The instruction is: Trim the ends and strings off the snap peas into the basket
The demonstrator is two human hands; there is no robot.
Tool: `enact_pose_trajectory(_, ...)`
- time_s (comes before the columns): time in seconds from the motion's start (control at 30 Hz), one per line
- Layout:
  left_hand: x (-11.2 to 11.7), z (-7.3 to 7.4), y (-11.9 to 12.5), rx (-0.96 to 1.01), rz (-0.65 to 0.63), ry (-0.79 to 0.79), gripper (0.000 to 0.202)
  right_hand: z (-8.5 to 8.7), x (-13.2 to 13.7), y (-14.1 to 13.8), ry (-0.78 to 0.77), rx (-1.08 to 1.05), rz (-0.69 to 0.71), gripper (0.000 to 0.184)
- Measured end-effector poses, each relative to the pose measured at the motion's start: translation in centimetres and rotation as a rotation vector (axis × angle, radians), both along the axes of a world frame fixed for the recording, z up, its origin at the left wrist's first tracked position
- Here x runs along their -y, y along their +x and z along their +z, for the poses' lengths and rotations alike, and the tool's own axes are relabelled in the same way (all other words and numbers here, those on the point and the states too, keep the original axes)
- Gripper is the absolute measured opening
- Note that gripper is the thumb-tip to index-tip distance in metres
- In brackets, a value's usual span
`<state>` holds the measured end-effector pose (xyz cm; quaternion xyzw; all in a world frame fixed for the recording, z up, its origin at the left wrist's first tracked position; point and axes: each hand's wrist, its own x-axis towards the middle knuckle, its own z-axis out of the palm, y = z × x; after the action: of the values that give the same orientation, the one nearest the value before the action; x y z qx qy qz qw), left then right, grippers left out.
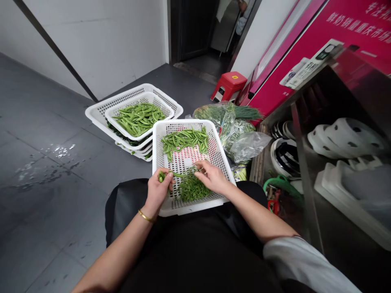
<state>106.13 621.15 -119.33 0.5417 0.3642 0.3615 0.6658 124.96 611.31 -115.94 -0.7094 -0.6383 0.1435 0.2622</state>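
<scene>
Pea pod (161,176): at 7 o'clock in the lap basket, just over its near-left rim, green tip poking out of the fist.
Left hand (157,191): fingers curled tight round the pod, thumb on top, probably to steady it; a gold bangle (146,216) sits on the wrist.
Right hand (210,177): at 3 o'clock from the pod, fingertips pressed together on what looks like a thin green string (183,171) running back to it.
Lap basket (156,146): white, perforated, resting on the black-clad knees, which seems to keep it in easy reach of both hands.
Trimmings (191,188): a stringy heap at the near end, between the hands.
Loose pods (185,140): piled at 12 o'clock, apart from the trimmings.
Stacked baskets (97,112): on the floor at 11 o'clock, the top one full of pods.
Bagged greens (241,138): at 2 o'clock, touching the lap basket's far corner.
Floor (45,228): grey tiles, a wet patch (55,162) at 9 o'clock.
Room: red stool (229,83) by the doorway at 1 o'clock; metal shelf with white clogs (345,134) at 3 o'clock.
</scene>
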Motion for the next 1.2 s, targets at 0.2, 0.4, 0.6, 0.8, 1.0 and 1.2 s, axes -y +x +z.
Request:
enact_pose_trajectory(0.2, 1.3, -0.3, 0.1, -0.031, -0.068, 0.026, 0.017, -1.5, -1.4, -2.4, -0.091, 0.136, 0.184, 0.026)
enact_pose_trajectory(0.4, 1.9, -0.8, 0.4, -0.111, -0.38, -0.043, 0.022, -1.3, -1.9, -1.8, -0.051, 0.096, 0.178, 0.024)
enact_pose_trajectory(0.6, 0.6, 0.5, -0.2, -0.109, -0.38, -0.047, 0.021, 0.1, -3.1, -1.4, -0.128, -0.042, 0.352, 0.026)
enact_pose_trajectory(0.8, -2.0, 1.2, -1.6, 0.407, 0.014, -0.331, 0.017, -2.9, -5.1, 2.7, -0.468, 0.039, 0.372, 0.016)
enact_pose_trajectory(1.0, -2.1, 0.6, -1.8, 0.504, -0.289, -0.545, 0.033, -6.5, -13.2, 0.5, -0.374, 0.387, 0.246, 0.028)
enact_pose_trajectory(1.2, -2.0, -0.1, -1.2, 0.348, -0.353, -0.588, 0.02, -9.2, -19.6, -1.9, -0.35, 0.431, 0.248, 0.025)
